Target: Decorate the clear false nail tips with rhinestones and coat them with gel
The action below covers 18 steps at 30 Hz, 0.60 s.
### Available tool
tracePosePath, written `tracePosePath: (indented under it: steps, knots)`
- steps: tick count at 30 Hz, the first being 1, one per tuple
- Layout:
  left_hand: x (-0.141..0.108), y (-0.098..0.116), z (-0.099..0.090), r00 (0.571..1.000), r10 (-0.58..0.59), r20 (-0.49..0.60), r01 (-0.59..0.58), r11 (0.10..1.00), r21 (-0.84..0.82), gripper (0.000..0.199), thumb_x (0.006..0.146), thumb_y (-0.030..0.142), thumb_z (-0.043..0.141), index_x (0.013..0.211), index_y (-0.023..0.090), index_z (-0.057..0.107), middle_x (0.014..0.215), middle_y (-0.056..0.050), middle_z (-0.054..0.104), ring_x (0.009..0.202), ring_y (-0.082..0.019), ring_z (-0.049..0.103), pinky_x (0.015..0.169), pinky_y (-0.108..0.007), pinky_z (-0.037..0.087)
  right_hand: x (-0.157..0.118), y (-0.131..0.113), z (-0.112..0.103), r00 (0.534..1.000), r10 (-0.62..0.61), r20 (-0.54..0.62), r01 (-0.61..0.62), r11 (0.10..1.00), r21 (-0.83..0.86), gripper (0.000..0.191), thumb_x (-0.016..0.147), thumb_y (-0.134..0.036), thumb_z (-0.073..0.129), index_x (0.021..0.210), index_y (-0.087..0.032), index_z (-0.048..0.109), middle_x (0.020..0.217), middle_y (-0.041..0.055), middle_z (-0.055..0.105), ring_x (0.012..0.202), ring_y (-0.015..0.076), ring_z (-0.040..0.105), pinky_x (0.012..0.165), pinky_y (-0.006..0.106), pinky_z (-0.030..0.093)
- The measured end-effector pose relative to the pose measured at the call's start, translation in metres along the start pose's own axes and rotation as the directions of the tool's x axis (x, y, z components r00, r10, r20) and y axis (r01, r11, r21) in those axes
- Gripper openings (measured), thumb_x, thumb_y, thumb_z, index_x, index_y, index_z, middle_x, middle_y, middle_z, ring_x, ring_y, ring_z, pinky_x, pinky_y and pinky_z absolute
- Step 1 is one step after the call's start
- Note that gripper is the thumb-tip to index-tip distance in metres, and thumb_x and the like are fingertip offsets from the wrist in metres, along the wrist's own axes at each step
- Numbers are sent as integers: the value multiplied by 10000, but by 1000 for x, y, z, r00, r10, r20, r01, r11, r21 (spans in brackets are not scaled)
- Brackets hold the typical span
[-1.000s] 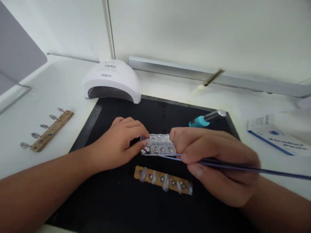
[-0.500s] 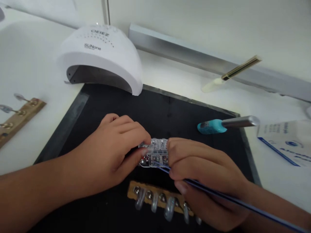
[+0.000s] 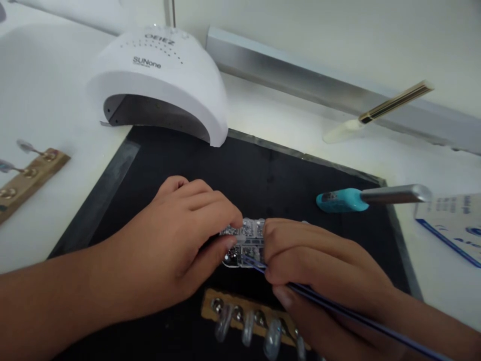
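My left hand (image 3: 191, 225) pinches the left end of a clear compartment case (image 3: 248, 242) between thumb and fingers. Small shiny rhinestones fill its compartments, and the fingers cover part of it. My right hand (image 3: 323, 276) is closed around slim blue tweezers (image 3: 349, 313), its knuckles over the case's right side. The tips of the tweezers reach into a front-row compartment near the left end; whether a stone is between them is too small to tell. Just in front of the case lies a wooden strip (image 3: 206, 304) with several glittery nail tips (image 3: 272, 340) on metal holders, partly hidden by my right hand.
A white nail lamp (image 3: 161, 75) stands at the back left of the black mat (image 3: 259, 185). A turquoise bottle (image 3: 341, 200) lies at right, with a pale bottle (image 3: 343, 131) behind it. A printed packet (image 3: 454, 220) is far right; another nail-tip stand (image 3: 41, 170) is far left.
The view has shifted a little, so most things sit further right in the picture. Both hands keep their grips, and the tweezer tips are still in the front row of the case.
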<state>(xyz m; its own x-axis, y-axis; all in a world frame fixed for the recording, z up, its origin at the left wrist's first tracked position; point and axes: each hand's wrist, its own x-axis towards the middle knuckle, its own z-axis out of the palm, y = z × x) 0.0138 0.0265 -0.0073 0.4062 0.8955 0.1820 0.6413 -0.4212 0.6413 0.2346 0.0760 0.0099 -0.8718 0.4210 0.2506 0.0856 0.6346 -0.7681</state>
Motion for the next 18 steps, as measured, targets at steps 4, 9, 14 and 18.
tracePosePath:
  steps: [4,9,14,18]
  knots:
    - [0,0,0,1000,2,-1,-2,1000,-7,135,959,184,487,1012,226,603,976,7,681,917,-198,572,821,-409,352,1,1,-1,1000,-20,9,20,1000,12,168,768,-45,521,863,-182,542,725,29,555,691,159,548,648,328,495]
    - [-1,0,1,1000,14,-13,-14,1000,-9,127,970,201,476,1009,231,593,962,21,669,900,-187,566,810,-400,346,3,1,-1,1000,-26,12,26,1000,-2,170,778,-44,515,864,-188,538,722,24,569,679,154,549,660,327,500]
    - [-1,1,-1,999,-12,31,12,1000,-5,131,973,208,468,1009,237,591,972,31,660,921,-189,564,823,-392,337,2,-2,-2,999,6,44,-4,999,-39,167,785,-31,497,830,-188,531,734,22,584,698,155,572,684,327,515]
    - [-1,3,-2,999,-22,28,23,1000,-8,141,972,203,461,1015,237,591,973,37,660,924,-188,566,824,-390,333,2,-3,-3,998,0,56,2,999,-43,194,763,-7,485,838,-174,547,757,33,612,726,160,606,738,339,541]
